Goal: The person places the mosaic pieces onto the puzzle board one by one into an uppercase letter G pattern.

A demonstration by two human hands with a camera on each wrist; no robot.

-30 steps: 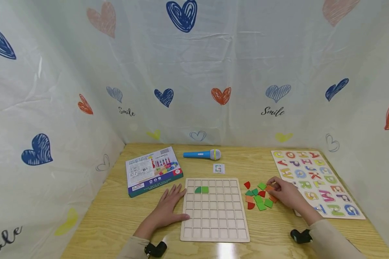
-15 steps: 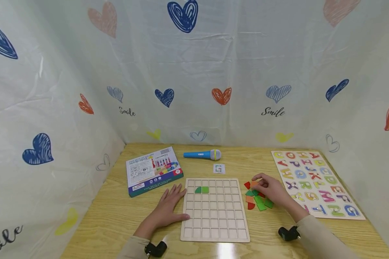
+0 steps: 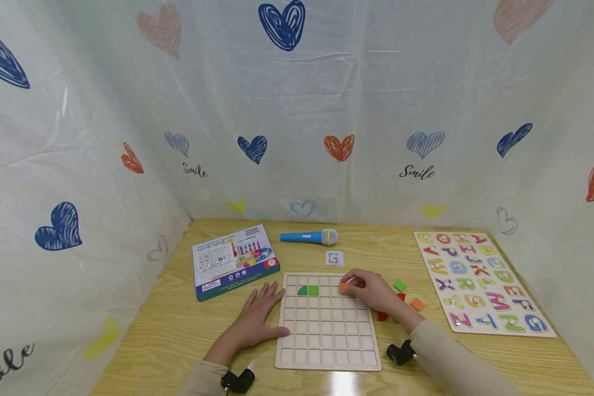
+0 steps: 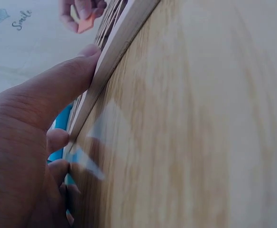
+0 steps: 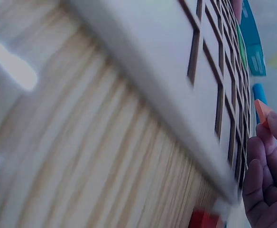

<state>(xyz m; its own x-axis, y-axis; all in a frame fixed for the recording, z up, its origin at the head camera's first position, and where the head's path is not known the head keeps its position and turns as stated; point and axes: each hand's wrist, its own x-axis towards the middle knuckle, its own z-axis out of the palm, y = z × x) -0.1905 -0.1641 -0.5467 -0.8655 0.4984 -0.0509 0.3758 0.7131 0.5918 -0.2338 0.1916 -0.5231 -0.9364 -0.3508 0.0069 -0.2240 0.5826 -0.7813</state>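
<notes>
My right hand (image 3: 373, 290) pinches an orange square tile (image 3: 344, 287) between thumb and fingertips, over the upper right part of a wooden grid board (image 3: 326, 360). The right wrist view shows the orange tile (image 5: 262, 113) at the fingertips, raised above the board's cells. Spread flat, my left hand (image 3: 257, 319) rests beside the board, its thumb (image 4: 67, 78) touching the left edge. In the second row of cells lie a dark green quarter-circle tile (image 3: 303, 290) and a light green square tile (image 3: 313, 290), side by side.
Loose tiles, among them an orange square (image 3: 417, 304) and a green square (image 3: 400, 286), lie right of the board, partly hidden by my right arm. A small pattern card (image 3: 334, 258), a blue toy microphone (image 3: 308, 237), a flat box (image 3: 235, 263) and an alphabet puzzle (image 3: 480, 286) surround the board.
My right hand has moved left from the loose tiles to above the board, carrying an orange square tile. The left hand has stayed at the board's left edge.
</notes>
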